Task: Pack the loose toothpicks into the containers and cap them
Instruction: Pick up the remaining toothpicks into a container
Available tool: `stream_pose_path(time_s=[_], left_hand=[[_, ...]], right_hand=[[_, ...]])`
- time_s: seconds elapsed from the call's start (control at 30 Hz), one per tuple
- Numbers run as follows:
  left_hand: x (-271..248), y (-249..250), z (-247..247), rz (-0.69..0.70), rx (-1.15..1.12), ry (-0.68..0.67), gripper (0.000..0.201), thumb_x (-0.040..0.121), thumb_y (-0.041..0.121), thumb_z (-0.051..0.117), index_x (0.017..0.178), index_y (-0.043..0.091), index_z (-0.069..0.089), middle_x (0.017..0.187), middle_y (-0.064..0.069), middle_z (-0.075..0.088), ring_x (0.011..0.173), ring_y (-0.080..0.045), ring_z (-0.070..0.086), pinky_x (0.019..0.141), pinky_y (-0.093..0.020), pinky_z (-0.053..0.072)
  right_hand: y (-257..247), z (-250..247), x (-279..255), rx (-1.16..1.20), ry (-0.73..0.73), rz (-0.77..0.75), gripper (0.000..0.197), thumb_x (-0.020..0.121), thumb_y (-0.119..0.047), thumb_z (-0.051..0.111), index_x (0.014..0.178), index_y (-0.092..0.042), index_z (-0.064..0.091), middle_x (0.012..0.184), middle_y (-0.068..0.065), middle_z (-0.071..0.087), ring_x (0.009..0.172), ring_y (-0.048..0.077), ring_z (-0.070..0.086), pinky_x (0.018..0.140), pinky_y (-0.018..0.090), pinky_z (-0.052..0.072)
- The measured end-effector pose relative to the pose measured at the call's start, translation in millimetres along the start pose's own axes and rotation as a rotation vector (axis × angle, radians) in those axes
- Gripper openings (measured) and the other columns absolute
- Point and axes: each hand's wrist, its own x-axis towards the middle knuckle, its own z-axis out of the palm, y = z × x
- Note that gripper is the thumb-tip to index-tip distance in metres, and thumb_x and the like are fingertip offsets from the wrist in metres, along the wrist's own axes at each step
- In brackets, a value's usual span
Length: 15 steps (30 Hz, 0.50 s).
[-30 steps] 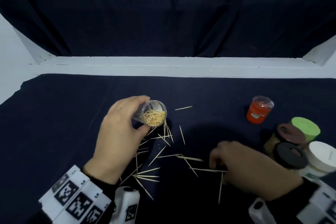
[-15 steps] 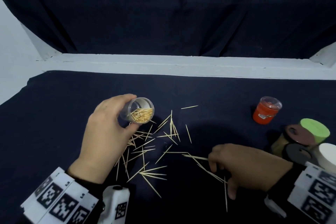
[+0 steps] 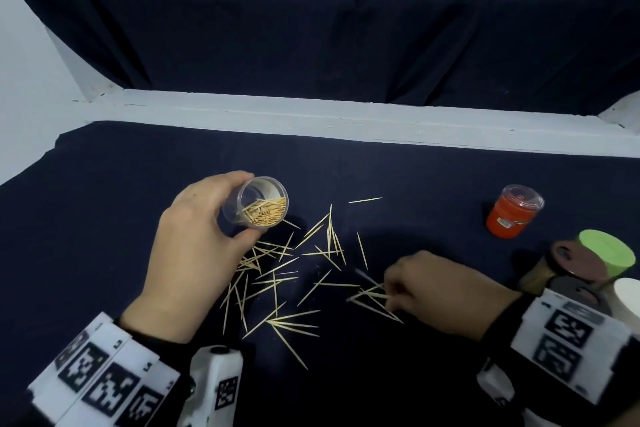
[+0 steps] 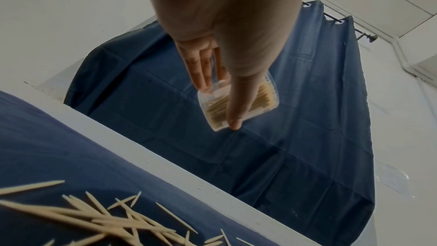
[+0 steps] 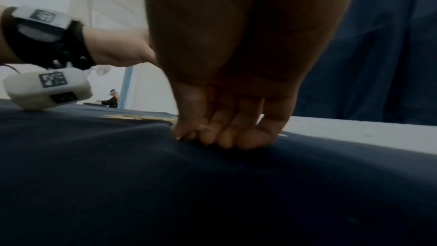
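My left hand [image 3: 221, 218] grips a clear round container [image 3: 263, 198], tilted with its open mouth toward me and a bundle of toothpicks inside. In the left wrist view the thumb and fingers [image 4: 203, 70] wrap that container [image 4: 264, 100]. Several loose toothpicks [image 3: 277, 274] lie scattered on the dark cloth between my hands. My right hand [image 3: 391, 288] is down on the cloth with curled fingers, pinching a few toothpicks [image 3: 370, 293] at their ends. The right wrist view shows its fingertips [image 5: 212, 136] bunched against the cloth; the toothpicks there are hidden.
A red jar with a clear lid [image 3: 512, 211] stands at the right. Further right are a green cap [image 3: 606, 253], dark brown lids [image 3: 575, 260] and a white cap [image 3: 627, 295]. A white ledge [image 3: 346, 121] borders the cloth at the back.
My left hand has carried the container a little to the left, uncovering more loose toothpicks. My right hand has slid left across the cloth, drawing toothpicks together under its fingertips.
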Motion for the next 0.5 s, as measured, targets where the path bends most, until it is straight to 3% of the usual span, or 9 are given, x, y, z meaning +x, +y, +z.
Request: stream_pose_path(time_s=[0.1, 0.2, 0.27, 0.5], left_hand=[[-1.3, -1.1, -0.8, -0.007, 0.007, 0.001, 0.054, 0.063, 0.016, 0.086, 0.112, 0.021, 0.066, 0.108, 0.010, 0.065, 0.102, -0.015, 0.061, 0.091, -0.041, 0.050], [-1.8, -2.0, -1.4, -0.015, -0.001, 0.007, 0.054, 0.063, 0.015, 0.086, 0.113, 0.021, 0.066, 0.109, 0.010, 0.065, 0.103, -0.014, 0.060, 0.091, -0.041, 0.050], [-1.6, -2.0, -1.2, -0.018, -0.007, 0.007, 0.055, 0.063, 0.015, 0.087, 0.113, 0.021, 0.066, 0.109, 0.010, 0.065, 0.103, -0.015, 0.060, 0.091, -0.041, 0.050], [-0.6, -2.7, -1.0, -0.027, -0.019, 0.008, 0.054, 0.064, 0.017, 0.086, 0.114, 0.021, 0.066, 0.109, 0.010, 0.065, 0.103, -0.014, 0.060, 0.092, -0.039, 0.050]], right_hand=[[-5.6, -8.7, 6.3, 0.064, 0.055, 0.041, 0.036, 0.073, -0.055, 0.071, 0.089, -0.025, 0.058, 0.095, -0.010, 0.055, 0.087, 0.008, 0.054, 0.080, 0.028, 0.048], [-12.9, -6.5, 4.9, -0.028, -0.008, 0.057, 0.071, 0.058, -0.064, 0.075, 0.110, -0.024, 0.050, 0.109, -0.008, 0.044, 0.101, 0.011, 0.048, 0.089, 0.030, 0.045], [-16.8, -2.0, 5.0, -0.090, -0.039, 0.025, 0.079, 0.057, -0.062, 0.077, 0.118, -0.022, 0.045, 0.115, -0.006, 0.039, 0.108, 0.013, 0.043, 0.093, 0.030, 0.044], [-21.7, -4.1, 13.2, -0.011, -0.048, 0.002, 0.039, 0.080, -0.037, 0.069, 0.113, -0.022, 0.056, 0.113, -0.006, 0.048, 0.105, 0.014, 0.051, 0.087, 0.026, 0.043]])
